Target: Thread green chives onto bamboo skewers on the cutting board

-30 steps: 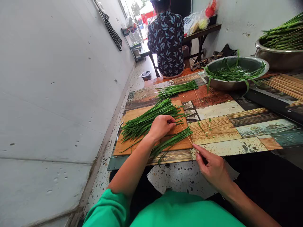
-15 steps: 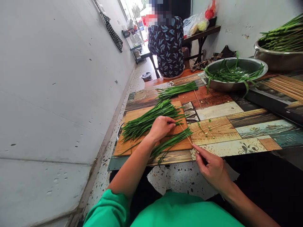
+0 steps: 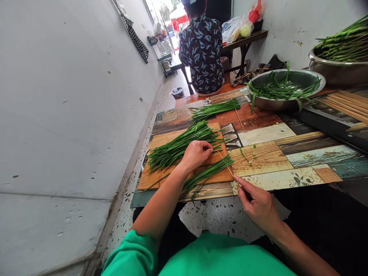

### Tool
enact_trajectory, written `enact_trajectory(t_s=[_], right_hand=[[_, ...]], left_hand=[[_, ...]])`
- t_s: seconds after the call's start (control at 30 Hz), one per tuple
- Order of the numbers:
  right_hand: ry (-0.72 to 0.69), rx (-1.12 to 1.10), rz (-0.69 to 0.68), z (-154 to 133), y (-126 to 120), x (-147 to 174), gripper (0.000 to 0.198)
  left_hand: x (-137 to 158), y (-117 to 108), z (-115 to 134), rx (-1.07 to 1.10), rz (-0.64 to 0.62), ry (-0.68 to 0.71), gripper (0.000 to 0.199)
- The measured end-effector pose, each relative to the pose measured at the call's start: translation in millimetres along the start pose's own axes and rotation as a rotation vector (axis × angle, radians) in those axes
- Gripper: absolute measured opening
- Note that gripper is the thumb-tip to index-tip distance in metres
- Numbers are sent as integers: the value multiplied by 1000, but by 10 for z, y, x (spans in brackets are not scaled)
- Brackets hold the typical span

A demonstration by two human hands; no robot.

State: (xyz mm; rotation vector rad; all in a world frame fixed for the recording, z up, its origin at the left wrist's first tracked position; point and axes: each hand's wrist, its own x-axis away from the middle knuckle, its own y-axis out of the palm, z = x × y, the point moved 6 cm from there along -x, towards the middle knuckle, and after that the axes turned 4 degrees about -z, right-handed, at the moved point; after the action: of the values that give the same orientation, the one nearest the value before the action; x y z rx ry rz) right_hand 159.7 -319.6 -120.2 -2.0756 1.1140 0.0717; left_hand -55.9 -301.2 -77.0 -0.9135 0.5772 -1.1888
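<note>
- A table (image 3: 261,155) with a multicoloured, plank-patterned top.
- Near its left end, a rectangular brown wooden cutting board (image 3: 222,175).
- Beyond the board, a bundle of long, thin green stems (image 3: 215,109).
- Toward the far right, a round silver metal bowl (image 3: 271,103).
- Small green scraps (image 3: 254,155).

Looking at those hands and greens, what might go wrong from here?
The stick in the right hand points toward the left hand, so it might prick its fingers. The small bunch trails past the board, so some blades may slip off. Loose greens draped over the bowl's rim might fall.
</note>
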Motion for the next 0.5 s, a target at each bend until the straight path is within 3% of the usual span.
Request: enact_trajectory(t_s=[0.5], right_hand=[[-1, -3, 2, 6, 1, 11, 34]], left_hand=[[6, -11, -4, 38, 9, -6, 17]])
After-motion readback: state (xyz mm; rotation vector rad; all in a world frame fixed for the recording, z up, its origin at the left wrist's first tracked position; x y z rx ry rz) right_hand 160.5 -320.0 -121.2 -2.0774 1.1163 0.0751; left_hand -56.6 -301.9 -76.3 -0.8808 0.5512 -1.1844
